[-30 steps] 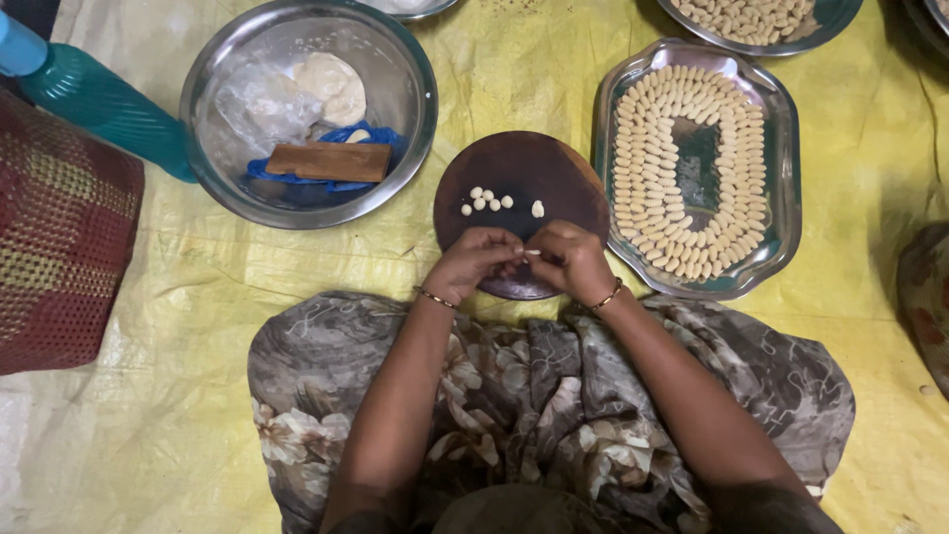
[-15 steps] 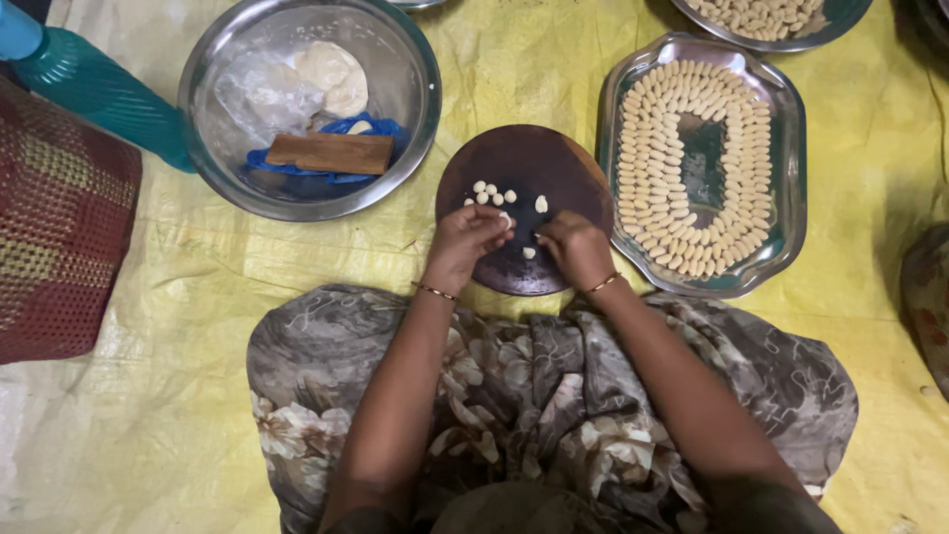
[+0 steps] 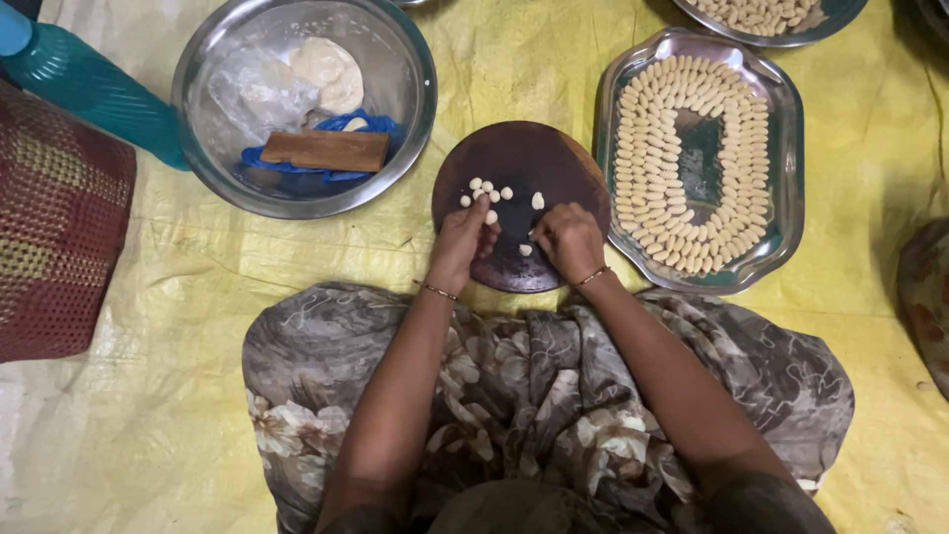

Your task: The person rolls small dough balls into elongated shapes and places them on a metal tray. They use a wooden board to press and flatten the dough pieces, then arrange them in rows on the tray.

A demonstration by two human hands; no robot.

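Note:
A round dark wooden board [image 3: 539, 163] lies on the yellow sheet in front of my lap, with several small white dough pieces [image 3: 484, 190] on its near-left part. My left hand [image 3: 461, 242] reaches onto the board, its fingertips pinched on one dough piece [image 3: 491, 217] at the edge of the cluster. My right hand [image 3: 566, 240] rests on the board's near right edge with its fingers curled under; what they hold is hidden. One loose dough piece [image 3: 525, 250] lies between the two hands. Both wrists wear thin bangles.
An oblong steel tray [image 3: 781, 213] to the right holds rows of shaped dough pieces in a ring. A steel bowl [image 3: 410, 74] at the left holds dough, a plastic bag and a wooden block. A teal bottle [image 3: 94, 94], a woven red mat [image 3: 54, 237] and another tray [image 3: 771, 15] surround them.
My hands were pressed together over the board's near edge. They have parted, and the left hand has moved up toward the cluster of dough pieces.

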